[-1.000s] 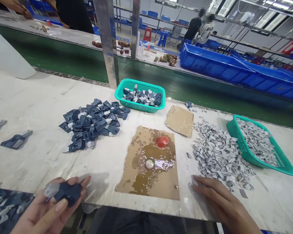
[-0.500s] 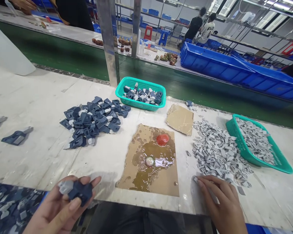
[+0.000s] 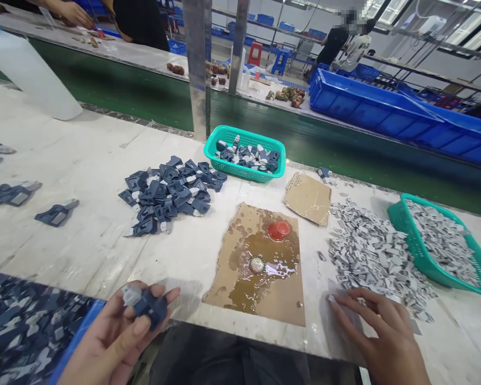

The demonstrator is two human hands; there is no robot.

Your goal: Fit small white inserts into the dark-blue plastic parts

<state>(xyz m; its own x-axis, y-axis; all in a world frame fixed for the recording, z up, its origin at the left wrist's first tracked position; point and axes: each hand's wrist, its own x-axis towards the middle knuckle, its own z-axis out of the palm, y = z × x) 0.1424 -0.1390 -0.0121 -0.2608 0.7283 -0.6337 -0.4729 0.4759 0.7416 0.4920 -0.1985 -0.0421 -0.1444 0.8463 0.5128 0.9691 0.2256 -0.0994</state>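
White worktop point(image 3: 84, 160) up front, a green conveyor belt point(image 3: 144, 101) running behind it. Down at the near edge, the left hand point(image 3: 112, 342) pinches a dark blue plastic part point(image 3: 150, 309) with a pale grey tip, thumb across its front, fingers curled behind, holding it just off the table's lip. Over on the other side, the right hand point(image 3: 385, 342) lies flat with fingers spread on the worktop, fingertips at the near fringe of a loose heap of small grey pieces point(image 3: 377, 256). Between the hands sits a wet, stained cardboard sheet point(image 3: 260, 267) carrying a red cap point(image 3: 279, 230) and a small round cap point(image 3: 257, 264). Further out, a pile of blue parts point(image 3: 172, 192), a teal basket point(image 3: 244, 155) with more of them, and a second teal basket point(image 3: 420, 251) of grey pieces at right. A blue bin point(image 3: 76, 342) of parts sits at lower left.
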